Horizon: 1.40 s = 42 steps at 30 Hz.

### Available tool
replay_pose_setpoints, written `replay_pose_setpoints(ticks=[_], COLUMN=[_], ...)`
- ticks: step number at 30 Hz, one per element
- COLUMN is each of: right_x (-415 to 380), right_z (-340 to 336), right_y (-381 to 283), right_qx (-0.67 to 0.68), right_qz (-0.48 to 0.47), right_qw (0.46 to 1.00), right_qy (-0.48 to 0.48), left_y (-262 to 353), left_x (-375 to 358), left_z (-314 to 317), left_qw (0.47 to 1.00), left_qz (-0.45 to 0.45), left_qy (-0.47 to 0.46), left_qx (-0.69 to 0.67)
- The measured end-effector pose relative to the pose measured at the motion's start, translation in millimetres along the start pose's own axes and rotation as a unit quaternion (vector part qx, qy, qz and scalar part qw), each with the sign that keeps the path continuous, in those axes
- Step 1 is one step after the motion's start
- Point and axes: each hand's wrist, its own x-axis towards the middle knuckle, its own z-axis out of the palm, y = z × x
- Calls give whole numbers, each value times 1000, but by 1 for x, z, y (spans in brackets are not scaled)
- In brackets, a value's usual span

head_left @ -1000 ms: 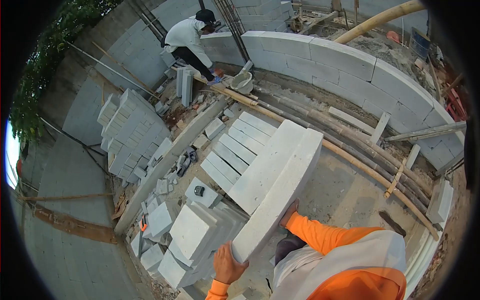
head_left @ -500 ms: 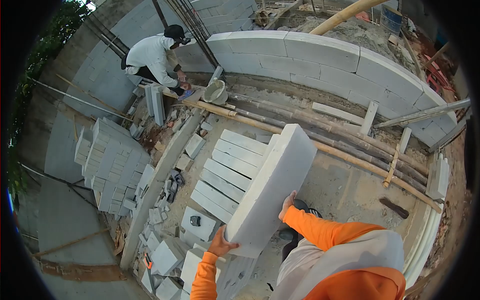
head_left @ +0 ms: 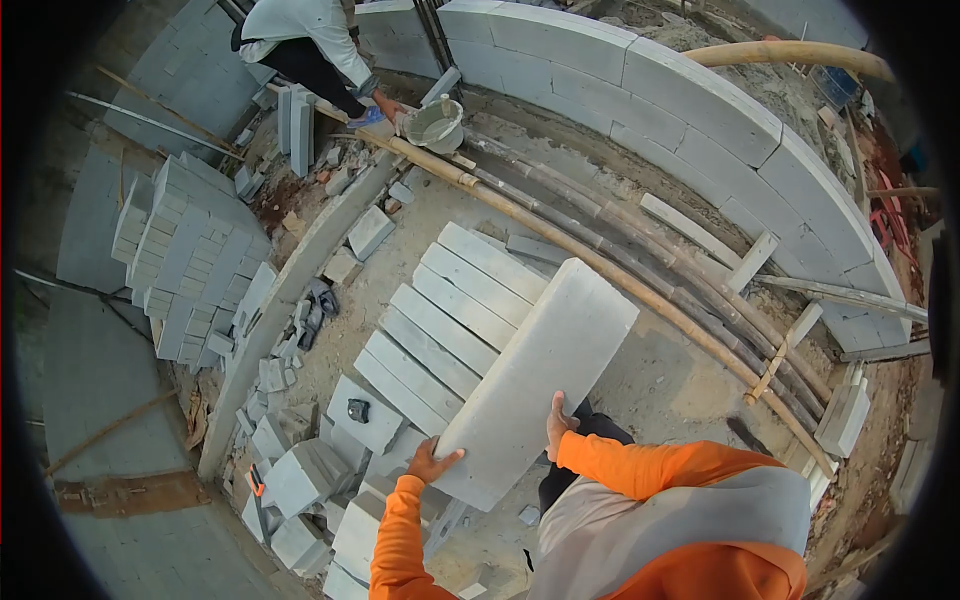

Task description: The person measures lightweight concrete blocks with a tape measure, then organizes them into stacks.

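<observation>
A long pale block (head_left: 540, 385) lies tilted between my two hands, its upper end over the row of flat blocks (head_left: 440, 325). My left hand (head_left: 431, 463) grips its lower left corner, thumb on the broad face and fingers round the edge. On the near right edge of the same block is my right hand (head_left: 560, 424), fingers pointing up along the face and edge. The block's far left edge touches or overlaps the row of blocks. A small dark tool (head_left: 358, 409) sits on a block left of my left hand.
A person (head_left: 310, 45) bends at the upper left, one hand at a bucket (head_left: 435, 125). Bamboo poles (head_left: 560, 235) run diagonally beside the block wall (head_left: 640, 85). Stacked blocks (head_left: 190, 260) stand left; broken blocks and an orange-handled saw (head_left: 258, 487) lie lower left.
The long block has turned its broad face upward and come lower, beside the row of blocks. The other person has reached to the bucket. My view has shifted.
</observation>
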Motion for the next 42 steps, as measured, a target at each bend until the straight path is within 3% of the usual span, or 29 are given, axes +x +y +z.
replay_pose_setpoints(ticks=[3, 7, 10, 12, 13, 14, 15, 16, 18, 22, 24, 27, 29, 32, 37, 40, 42], right_x=[8, 9, 21, -1, -14, -20, 6, -4, 8, 60, 46, 41, 23, 21, -11, -4, 13], right_z=[10, 12, -5, -32, -41, -48, -60, -67, -73, -56, -39, -3, 6, 17, 108, 152, 163], right_y=[-5, -9, -19, -43, -59, -78, -105, -142, -206, -282, -284, -257, -262, -276, -320, -343, -353], right_qx=[-10, 8, -38, -154, -158, -159, -124, -207, -297, -412, -442, -476, -426, -372, -328, -334, -333], right_qz=[24, 49, 12, -38, -207, -372, -554, -611, -662, -592, -513, -530, -538, -543, -566, -576, -563], right_qw=[999, 999, 999, 987, 960, 896, 794, 718, 646, 692, 730, 654, 715, 752, 756, 746, 753], right_qy=[25, 22, -37, 18, 104, 180, 220, 261, 238, 20, -87, 252, 137, 18, -24, -20, -74], left_y=[-8, 48, 67, 57, 48, 28, 1, -19, -39, -52, -28, -7, -2, 14, -22, -23, -23], left_x=[4, -36, -65, -69, -69, -59, -45, -40, -32, -1, 1, 7, 4, 5, 67, 90, 102], left_z=[9, 9, 29, 60, 78, 95, 115, 135, 150, 133, 125, 119, 106, 64, -34, -67, -70], left_qw=[971, 952, 917, 872, 838, 848, 845, 830, 826, 798, 781, 747, 734, 733, 743, 749, 751], left_qz=[126, 246, 205, 82, 15, -58, -133, -209, -236, -250, -308, -383, -395, -368, -266, -258, -272], left_qy=[95, 166, 326, 475, 541, 528, 511, 493, 446, 347, 397, 430, 440, 463, 521, 504, 496], left_qx=[179, 70, 105, 83, 73, -2, -79, -158, -250, -425, -370, -331, -334, -336, -325, -344, -341])
